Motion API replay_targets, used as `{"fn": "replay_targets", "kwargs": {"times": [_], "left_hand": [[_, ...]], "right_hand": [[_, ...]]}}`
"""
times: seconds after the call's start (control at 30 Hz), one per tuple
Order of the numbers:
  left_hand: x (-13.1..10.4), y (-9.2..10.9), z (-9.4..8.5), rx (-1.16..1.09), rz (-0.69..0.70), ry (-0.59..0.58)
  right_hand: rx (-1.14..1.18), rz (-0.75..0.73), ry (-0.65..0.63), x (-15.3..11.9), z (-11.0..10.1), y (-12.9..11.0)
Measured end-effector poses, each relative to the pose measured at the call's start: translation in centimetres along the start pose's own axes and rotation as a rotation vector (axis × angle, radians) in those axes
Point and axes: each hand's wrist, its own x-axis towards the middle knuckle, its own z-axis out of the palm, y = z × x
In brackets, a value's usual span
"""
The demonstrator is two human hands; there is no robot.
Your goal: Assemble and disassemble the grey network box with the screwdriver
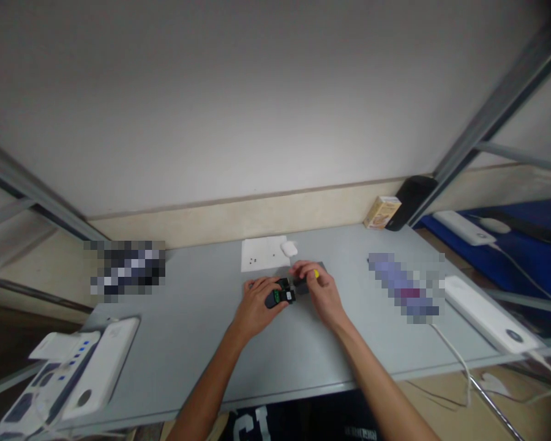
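My left hand (pixel 256 306) is closed around a small black device with an exposed green circuit board (pixel 277 296), held low over the grey table. Just to its right, my right hand (pixel 324 297) is closed in a pinch on a small tool with a yellow end (pixel 316 274); the fingers hide most of it, so its kind is unclear. A dark grey flat piece (pixel 302 284) shows partly behind the right fingers. Beyond the hands lies a white sheet of paper (pixel 259 250) with several tiny dark bits, perhaps screws. A small white rounded object (pixel 289 248) rests at its right edge.
Pixelated items lie at the table's left and right. White power strips (pixel 103 367) (pixel 489 312) lie along both sides, the right one with a cable. A small yellow box (pixel 382 212) and a black case (pixel 411 202) stand at the back right, near the metal frame.
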Motion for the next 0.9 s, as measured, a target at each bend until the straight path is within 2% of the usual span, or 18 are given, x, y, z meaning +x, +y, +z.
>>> {"fn": "replay_targets", "kwargs": {"times": [0.23, 0.33, 0.47, 0.57, 0.67, 0.9], "left_hand": [[0.1, -0.1, 0.2, 0.006, 0.012, 0.001], [0.2, 0.0, 0.2, -0.003, 0.002, 0.0], [0.3, 0.1, 0.0, -0.008, -0.018, -0.003], [0.4, 0.0, 0.0, 0.004, -0.007, -0.003], [0.4, 0.0, 0.0, 0.009, 0.002, -0.012], [0.4, 0.4, -0.2, 0.026, -0.013, -0.029]], "right_hand": [[0.046, 0.047, 0.011, 1.8, 1.2, 0.1], [0.13, 0.078, -0.078, 2.7, 2.0, -0.5], [0.047, 0.055, -0.204, 3.9, 2.5, -1.4], [0.159, 0.079, -0.178, 4.5, 2.8, -1.1], [0.171, 0.087, -0.147, 4.9, 3.2, -0.4], [0.213, 0.143, -0.313, 5.4, 3.1, -0.6]]}}
